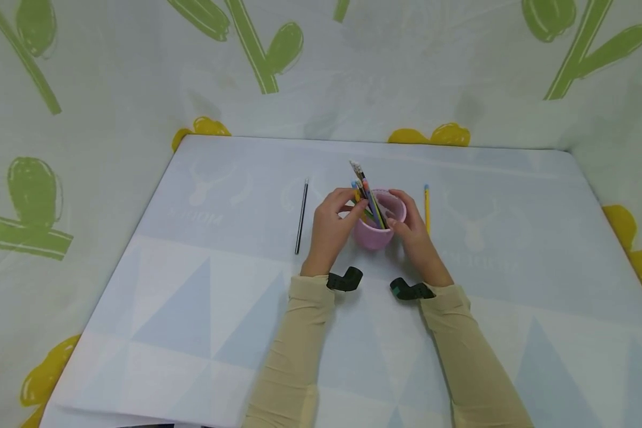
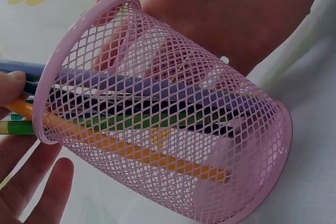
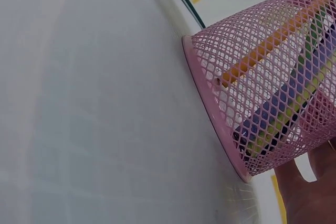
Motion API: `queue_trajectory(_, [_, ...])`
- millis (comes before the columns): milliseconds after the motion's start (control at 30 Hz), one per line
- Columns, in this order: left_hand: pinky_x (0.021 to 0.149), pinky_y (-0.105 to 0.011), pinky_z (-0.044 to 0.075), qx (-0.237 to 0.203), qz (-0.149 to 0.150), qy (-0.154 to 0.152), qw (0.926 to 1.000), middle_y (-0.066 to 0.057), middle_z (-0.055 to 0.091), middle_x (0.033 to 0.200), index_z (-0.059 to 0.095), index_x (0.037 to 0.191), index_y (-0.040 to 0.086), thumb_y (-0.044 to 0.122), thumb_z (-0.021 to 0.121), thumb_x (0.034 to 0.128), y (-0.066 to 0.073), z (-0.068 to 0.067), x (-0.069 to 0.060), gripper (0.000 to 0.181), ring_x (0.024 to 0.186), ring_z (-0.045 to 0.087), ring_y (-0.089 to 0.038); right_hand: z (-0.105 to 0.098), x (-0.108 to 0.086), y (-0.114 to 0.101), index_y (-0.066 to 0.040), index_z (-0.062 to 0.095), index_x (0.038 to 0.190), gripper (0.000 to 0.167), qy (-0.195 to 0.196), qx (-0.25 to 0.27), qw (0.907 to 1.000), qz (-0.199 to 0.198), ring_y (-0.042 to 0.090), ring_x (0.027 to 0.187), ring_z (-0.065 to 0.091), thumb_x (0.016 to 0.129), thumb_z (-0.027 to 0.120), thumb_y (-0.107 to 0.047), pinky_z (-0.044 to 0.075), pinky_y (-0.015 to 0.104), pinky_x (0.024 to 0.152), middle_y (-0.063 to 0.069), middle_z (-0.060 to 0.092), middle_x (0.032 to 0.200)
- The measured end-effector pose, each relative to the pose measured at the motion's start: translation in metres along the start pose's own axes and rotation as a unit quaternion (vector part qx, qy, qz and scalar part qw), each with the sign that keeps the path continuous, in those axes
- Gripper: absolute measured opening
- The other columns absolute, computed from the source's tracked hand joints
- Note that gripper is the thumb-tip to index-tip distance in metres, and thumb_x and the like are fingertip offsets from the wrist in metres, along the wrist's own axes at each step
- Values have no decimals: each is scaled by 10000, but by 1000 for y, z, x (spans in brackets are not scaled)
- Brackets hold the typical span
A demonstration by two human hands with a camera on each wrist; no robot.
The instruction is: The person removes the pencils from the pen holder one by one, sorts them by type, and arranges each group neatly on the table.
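A pink mesh cup (image 1: 373, 239) holds several pencils and pens (image 1: 375, 209), which lean toward its left side in the head view. My right hand (image 1: 418, 241) grips the cup's right rim, thumb inside and fingers outside. At the upper left of the rim, my left hand (image 1: 331, 229) pinches the upper part of the pencils between thumb and finger. Through the mesh (image 2: 173, 98) the left wrist view shows an orange pencil (image 2: 131, 153), a green one and dark and purple ones. The cup's base (image 3: 218, 111) shows in the right wrist view.
A dark pencil (image 1: 302, 217) lies on the table (image 1: 192, 285) left of the left hand. On the right, beyond the right hand, lies a yellow pencil (image 1: 427, 208) with a blue end. Curtains with a green and yellow plant print surround the table.
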State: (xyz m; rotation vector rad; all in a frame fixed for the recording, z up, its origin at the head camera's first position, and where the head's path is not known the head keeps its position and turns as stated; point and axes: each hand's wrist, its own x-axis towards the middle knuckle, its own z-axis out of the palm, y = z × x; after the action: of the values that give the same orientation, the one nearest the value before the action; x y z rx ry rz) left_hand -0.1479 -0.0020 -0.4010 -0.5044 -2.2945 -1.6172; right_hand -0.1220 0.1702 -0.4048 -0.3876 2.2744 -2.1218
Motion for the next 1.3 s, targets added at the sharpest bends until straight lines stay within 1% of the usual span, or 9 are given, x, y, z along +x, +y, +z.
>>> queue_trajectory(233, [633,-247,468,61,-516,82,9986,38,584,944,594,965,137,448,526,861,2,-1,-1,335,856,576,-96,0,0,0,-46,247,1355,502,-54,61,10000,-14,248,1275,276,878,386,29,222,450,1028,145,317,1363])
queue_trajectory(467, [658,-248,472,-139,27,474,9988,77,628,937,655,983,140,397,526,877,10,-5,3,306,825,568,-46,-1,0,-2,-70,241,1361,495,-64,-41,10000,19,243,1276,273,892,384,-3,227,438,1028,119,313,1367])
queue_trajectory(633, [746,-215,459,-143,350,467,9982,80,632,974,670,1012,146,348,521,893,17,-15,6,278,886,558,-43,-1,1,-2,-66,243,1359,500,-59,-16,10000,-65,267,1274,269,886,385,10,223,442,1029,138,315,1362])
queue_trajectory(733, [750,-208,456,-38,383,516,9979,90,622,1001,662,1053,167,348,496,907,20,-22,7,286,915,548,-33,-2,3,5,-79,257,1356,495,-83,181,9997,-145,268,1271,273,887,395,-3,211,455,1031,146,323,1358])
queue_trajectory(833, [709,-221,463,85,409,769,9962,92,618,979,653,1072,188,353,469,919,23,-29,8,291,883,552,-35,-4,3,11,-92,272,1352,494,-107,344,9991,-225,255,1267,283,883,405,-12,203,458,1033,143,337,1350])
queue_trajectory(967, [622,-259,490,-370,277,1180,9919,43,647,918,645,1070,153,306,441,940,36,-43,10,286,806,589,-84,-3,1,7,-85,264,1356,506,-111,283,9994,-187,246,1266,284,877,398,10,203,460,1033,133,337,1352])
queue_trajectory(1033, [574,-290,502,-872,140,1366,9867,-10,662,894,629,1073,108,268,419,953,47,-54,9,291,777,615,-140,-1,0,2,-90,260,1357,505,-106,214,9997,-98,228,1265,286,882,393,21,213,442,1034,111,338,1355])
queue_trajectory(1133, [538,-344,508,-1608,124,1726,9717,-104,667,851,590,1073,47,225,374,970,63,-72,8,298,742,637,-244,-2,0,4,-103,258,1361,504,-110,198,9997,-23,206,1263,288,890,406,-4,227,415,1034,84,338,1357])
queue_trajectory(1300, [495,-354,501,-2378,460,2394,9402,-145,605,659,578,1054,57,266,354,973,63,-91,12,316,593,615,-319,-5,3,13,-186,263,1368,505,-96,62,9998,146,163,1267,282,901,441,-112,226,403,1036,13,331,1364])
